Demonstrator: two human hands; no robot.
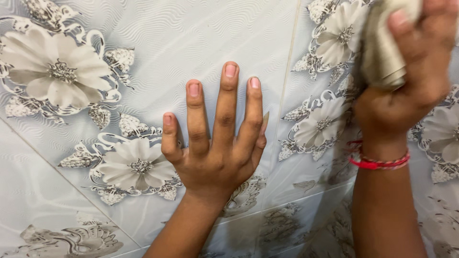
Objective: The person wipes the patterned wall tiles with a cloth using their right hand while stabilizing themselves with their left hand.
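My left hand [215, 143] lies flat with fingers spread against a pale blue-grey tiled wall [191, 38] printed with white flowers. My right hand [411, 81] is at the upper right, closed around a crumpled greyish-beige cloth [382, 48] that it presses to the tiles. A red thread bracelet [377, 162] circles the right wrist. The cloth reaches the top edge of the view and is partly covered by my fingers.
White flower patterns [57, 69] decorate the tiles at the left and the right. Thin grout lines [287, 81] run between the tiles, one near-vertical between my hands and one slanting across the lower left.
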